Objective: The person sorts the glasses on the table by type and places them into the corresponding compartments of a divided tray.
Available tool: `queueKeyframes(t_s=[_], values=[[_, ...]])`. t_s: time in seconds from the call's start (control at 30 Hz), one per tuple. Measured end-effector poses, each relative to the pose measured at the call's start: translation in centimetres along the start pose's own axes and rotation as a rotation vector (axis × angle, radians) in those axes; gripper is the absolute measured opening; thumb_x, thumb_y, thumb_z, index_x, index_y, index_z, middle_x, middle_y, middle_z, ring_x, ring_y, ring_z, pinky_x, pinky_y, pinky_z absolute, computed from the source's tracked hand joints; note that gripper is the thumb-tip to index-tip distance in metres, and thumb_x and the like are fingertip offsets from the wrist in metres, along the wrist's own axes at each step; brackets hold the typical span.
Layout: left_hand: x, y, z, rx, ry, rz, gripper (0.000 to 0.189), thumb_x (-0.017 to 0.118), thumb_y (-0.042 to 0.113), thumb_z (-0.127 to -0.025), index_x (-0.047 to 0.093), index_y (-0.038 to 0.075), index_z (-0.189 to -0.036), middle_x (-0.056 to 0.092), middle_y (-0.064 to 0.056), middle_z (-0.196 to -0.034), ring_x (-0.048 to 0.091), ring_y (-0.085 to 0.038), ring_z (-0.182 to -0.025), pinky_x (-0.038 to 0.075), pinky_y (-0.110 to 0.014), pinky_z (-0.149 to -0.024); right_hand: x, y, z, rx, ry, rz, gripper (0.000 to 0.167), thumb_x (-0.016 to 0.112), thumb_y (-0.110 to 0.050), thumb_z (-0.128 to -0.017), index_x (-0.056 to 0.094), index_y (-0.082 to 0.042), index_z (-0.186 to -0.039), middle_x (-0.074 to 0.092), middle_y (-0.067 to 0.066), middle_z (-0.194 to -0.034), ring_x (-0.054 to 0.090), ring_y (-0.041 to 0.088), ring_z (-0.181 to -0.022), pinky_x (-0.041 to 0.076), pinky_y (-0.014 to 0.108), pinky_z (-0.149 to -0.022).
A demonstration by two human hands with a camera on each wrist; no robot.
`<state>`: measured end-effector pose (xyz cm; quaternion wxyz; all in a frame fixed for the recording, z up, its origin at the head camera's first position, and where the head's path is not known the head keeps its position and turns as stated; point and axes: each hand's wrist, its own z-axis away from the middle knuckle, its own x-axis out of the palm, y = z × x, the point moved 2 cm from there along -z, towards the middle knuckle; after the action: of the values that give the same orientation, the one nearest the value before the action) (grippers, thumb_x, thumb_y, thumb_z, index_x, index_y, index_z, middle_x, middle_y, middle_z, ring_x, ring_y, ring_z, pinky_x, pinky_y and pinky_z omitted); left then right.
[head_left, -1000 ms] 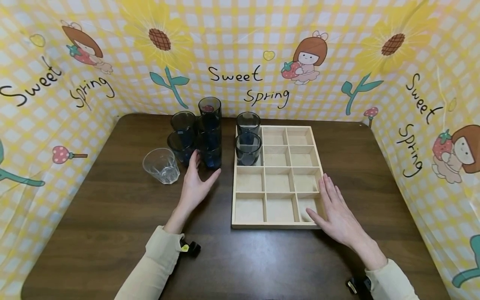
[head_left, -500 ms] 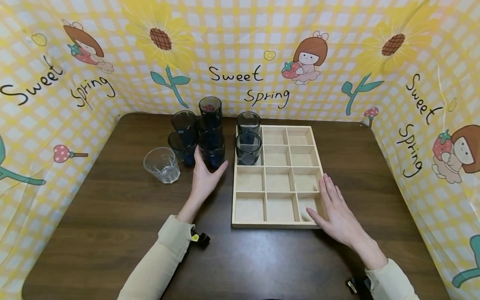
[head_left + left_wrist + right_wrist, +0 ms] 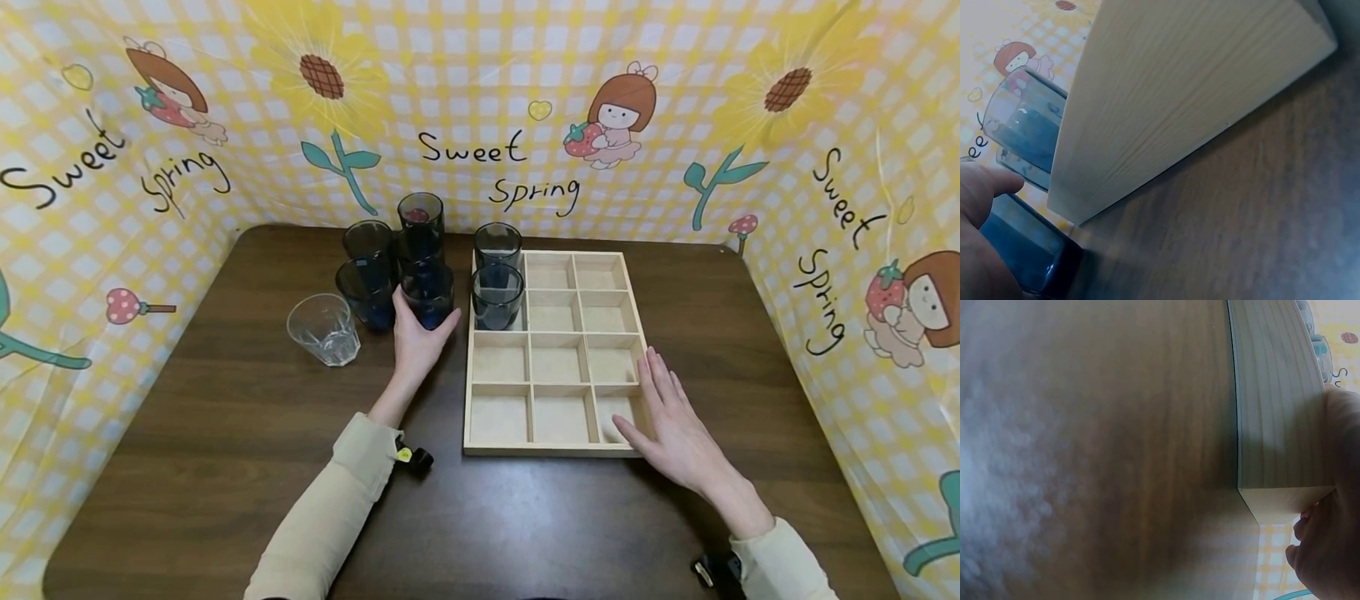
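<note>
My left hand grips a dark blue-grey drinking glass, the front one of a column, with fingers at its left side and thumb at its right. In the left wrist view, the thumb lies by the upper part of this glass. My right hand rests on the right edge of a wooden compartment tray, fingers straight along the outer wall and thumb over the front right compartment. Two dark glasses, a far one and a nearer one, stand in the tray's left column.
More dark glasses stand close behind and left of the gripped one. A clear glass sits at their front left. The brown wooden table is bounded by a yellow checked cloth at the back and sides.
My left hand has moved forward and right, and its fingers have gone round the front dark glass, which has shifted slightly right, away from its neighbours. The right hand and tray stay still.
</note>
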<state>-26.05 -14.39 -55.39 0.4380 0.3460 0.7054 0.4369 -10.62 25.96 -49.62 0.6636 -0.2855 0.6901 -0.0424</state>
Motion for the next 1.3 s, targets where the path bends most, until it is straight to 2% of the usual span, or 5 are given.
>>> queueKeyframes(t_s=[0.23,0.47,0.63,0.87,1.3], values=[[0.2,-0.2,-0.3,-0.016,0.024,0.022,0.096,0.093,0.039,-0.085,0.039,0.022,-0.162,0.058,-0.014,-0.159,0.055,-0.033,-0.149,0.042,-0.055,-0.127,0.1,-0.1,0.1,0.006,-0.001,0.007,0.099,0.072,-0.039,-0.105,0.016,0.006,-0.173,0.011,0.030,-0.183,0.018,0.046,-0.170,0.008,0.046,-0.143],[-0.4,0.2,-0.1,-0.030,0.008,0.052,0.094,0.097,0.034,-0.082,0.045,0.020,-0.160,0.060,-0.013,-0.158,0.056,-0.033,-0.148,0.043,-0.056,-0.127,0.1,-0.1,0.2,0.007,-0.005,0.001,0.098,0.072,-0.039,-0.106,0.016,0.007,-0.172,0.010,0.030,-0.182,0.017,0.046,-0.170,0.004,0.040,-0.143],[-1.2,2.0,1.0,-0.063,-0.012,0.028,0.090,0.096,0.034,-0.083,0.049,0.019,-0.158,0.063,-0.011,-0.154,0.058,-0.030,-0.146,0.045,-0.050,-0.125,0.2,-0.1,0.2,-0.006,0.001,-0.001,0.098,0.072,-0.038,-0.106,0.016,0.007,-0.172,0.011,0.030,-0.182,0.016,0.043,-0.171,0.000,0.034,-0.142],[-3.0,7.1,3.1,-0.051,-0.075,0.083,0.092,0.092,0.020,-0.089,0.043,0.014,-0.166,0.063,-0.019,-0.154,0.059,-0.036,-0.143,0.046,-0.054,-0.123,0.2,-0.1,0.1,-0.007,0.006,0.002,0.098,0.072,-0.038,-0.105,0.016,0.007,-0.172,0.011,0.030,-0.182,0.019,0.046,-0.170,0.002,0.036,-0.143],[-4.8,9.6,3.8,0.047,-0.097,0.081,0.089,0.095,0.027,-0.088,0.048,0.024,-0.163,0.073,-0.015,-0.132,0.071,-0.028,-0.119,0.058,-0.046,-0.104,0.1,0.1,0.0,-0.015,0.016,-0.001,0.098,0.072,-0.037,-0.105,0.017,0.008,-0.172,0.012,0.031,-0.182,0.019,0.046,-0.170,0.005,0.040,-0.143]])
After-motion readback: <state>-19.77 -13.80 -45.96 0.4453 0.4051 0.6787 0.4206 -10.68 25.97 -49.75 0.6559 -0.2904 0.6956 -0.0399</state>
